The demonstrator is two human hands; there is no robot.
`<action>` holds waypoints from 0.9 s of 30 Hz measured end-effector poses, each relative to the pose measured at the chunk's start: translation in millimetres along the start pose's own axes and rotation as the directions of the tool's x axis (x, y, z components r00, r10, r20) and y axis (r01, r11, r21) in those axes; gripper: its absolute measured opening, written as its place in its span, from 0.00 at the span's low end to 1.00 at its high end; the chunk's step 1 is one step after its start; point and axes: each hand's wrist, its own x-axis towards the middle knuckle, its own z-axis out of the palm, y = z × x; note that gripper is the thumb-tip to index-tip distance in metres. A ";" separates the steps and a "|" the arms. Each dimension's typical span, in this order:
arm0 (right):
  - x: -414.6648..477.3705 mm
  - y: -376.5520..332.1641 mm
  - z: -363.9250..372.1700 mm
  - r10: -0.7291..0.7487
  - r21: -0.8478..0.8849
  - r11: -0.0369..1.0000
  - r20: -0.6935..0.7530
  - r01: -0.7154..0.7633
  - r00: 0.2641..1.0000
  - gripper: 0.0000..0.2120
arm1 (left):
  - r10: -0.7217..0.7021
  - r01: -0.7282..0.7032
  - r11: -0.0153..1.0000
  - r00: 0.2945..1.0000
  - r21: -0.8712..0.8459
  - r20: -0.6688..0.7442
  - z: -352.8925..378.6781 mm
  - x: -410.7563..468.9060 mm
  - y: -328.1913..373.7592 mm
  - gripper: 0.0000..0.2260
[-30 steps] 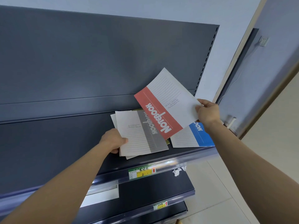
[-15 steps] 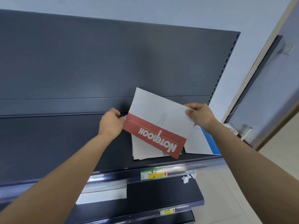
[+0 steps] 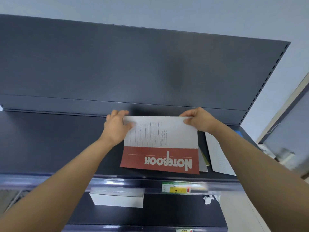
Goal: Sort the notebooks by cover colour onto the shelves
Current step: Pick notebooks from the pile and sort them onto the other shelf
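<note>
Now mid-placement: pinched red notebook (image 3: 160,148) by top corners, left hand (image 3: 117,128) & right hand (image 3: 199,121) both w/ fingers (image 3: 188,121) curled on it, held over shelf (image 3: 50,144), partly covering grey/green pile (image 3: 203,163). Next prob. needed picking a spot for reds, then lowering flat.

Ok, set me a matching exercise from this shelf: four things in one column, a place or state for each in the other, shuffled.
Things
1. red notebook
2. right hand
3. price label
4. lined white notebook

Places or states
A. fixed on the front rail
B. title reads upside down
C. pinches the red notebook's far right corner
D. lies on the shelf, right of the red notebook

Pairs: 1-B, 2-C, 3-A, 4-D
</note>
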 end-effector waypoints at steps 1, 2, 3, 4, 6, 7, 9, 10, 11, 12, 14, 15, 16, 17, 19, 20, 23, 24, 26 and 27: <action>2.7 -2.5 1.1 -0.013 -0.005 1.000 0.025 0.013 1.000 0.11 | 0.004 -0.004 1.000 0.999 0.021 0.032 -1.9 -0.4 -1.2 0.19; 5.2 -4.7 2.3 -0.025 -0.010 1.000 0.049 0.026 0.998 0.12 | 0.002 -0.004 0.999 0.998 0.033 0.057 -3.2 -0.7 -2.0 0.17; 8.0 -6.5 4.0 -0.038 -0.011 0.999 0.067 0.039 0.997 0.12 | -0.003 0.001 1.000 0.998 0.025 0.070 -4.1 -1.0 -2.1 0.13; 12.2 -7.6 6.4 -0.049 -0.008 0.999 0.070 0.050 0.996 0.12 | -0.014 0.014 1.000 0.997 -0.002 0.071 -5.3 -0.9 -2.2 0.09; 21.3 -10.6 12.4 -0.078 0.030 0.997 0.011 0.077 0.997 0.12 | -0.062 0.064 0.997 0.997 -0.036 0.054 -9.5 0.6 -3.6 0.04; 26.5 -11.7 15.4 -0.099 0.049 0.994 -0.043 0.101 0.994 0.11 | -0.092 0.093 0.995 0.995 -0.024 0.038 -12.0 1.7 -6.2 0.04; 35.9 -13.7 18.7 -0.131 0.045 0.989 -0.142 0.139 0.981 0.13 | -0.161 0.161 0.987 0.987 0.027 -0.013 -17.6 4.0 -15.4 0.05; 39.1 -13.9 18.7 -0.129 0.039 0.990 -0.175 0.138 0.976 0.15 | -0.203 0.204 0.978 0.979 0.043 -0.033 -20.4 4.6 -20.5 0.06; 40.9 -13.3 17.8 -0.118 0.038 0.991 -0.201 0.128 0.972 0.16 | -0.251 0.253 0.966 0.967 0.045 -0.045 -22.5 5.1 -26.9 0.06; 42.0 -12.0 16.8 -0.104 0.033 0.993 -0.222 0.115 0.970 0.16 | -0.305 0.307 0.951 0.951 0.039 -0.048 -23.4 5.8 -34.4 0.06; 43.8 -7.3 15.6 -0.082 0.018 0.996 -0.250 0.090 0.965 0.14 | -0.422 0.424 0.905 0.905 0.038 -0.042 -22.2 5.4 -48.8 0.06; 44.2 -4.8 15.5 -0.071 0.022 0.997 -0.257 0.079 0.964 0.13 | -0.475 0.477 0.877 0.879 0.056 -0.040 -21.0 4.4 -55.7 0.07; 44.4 -2.4 16.0 -0.060 0.028 0.997 -0.261 0.069 0.964 0.13 | -0.519 0.520 0.851 0.854 0.071 -0.037 -19.4 3.9 -61.9 0.09; 44.7 -0.4 16.9 -0.052 0.034 0.997 -0.261 0.063 0.964 0.13 | -0.554 0.554 0.829 0.832 0.077 -0.026 -18.4 2.8 -67.3 0.12; 45.3 1.3 19.5 -0.038 0.051 0.997 -0.255 0.053 0.966 0.12 | -0.598 0.597 0.801 0.801 0.047 0.020 -16.1 -0.5 -73.4 0.14; 45.5 0.7 21.5 -0.034 0.064 0.997 -0.250 0.051 0.968 0.12 | -0.609 0.608 0.793 0.792 0.029 0.052 -14.4 -3.1 -73.0 0.14; 44.5 -4.5 28.3 -0.036 0.080 0.995 -0.214 0.054 0.976 0.12 | -0.636 0.655 0.753 0.748 -0.058 0.190 -7.1 -11.2 -63.2 0.11; 43.8 -7.0 30.5 -0.039 0.080 0.995 -0.199 0.056 0.979 0.12 | -0.627 0.657 0.750 0.741 -0.069 0.240 -4.4 -12.4 -61.2 0.10; 41.9 -11.4 33.7 -0.043 0.068 0.996 -0.177 0.056 0.983 0.11 | -0.601 0.643 0.765 0.735 -0.042 0.313 -0.5 -13.9 -58.9 0.08; 41.1 -12.9 34.3 -0.043 0.050 0.997 -0.173 0.052 0.984 0.12 | -0.590 0.630 0.777 0.734 -0.013 0.337 0.6 -14.1 -59.9 0.08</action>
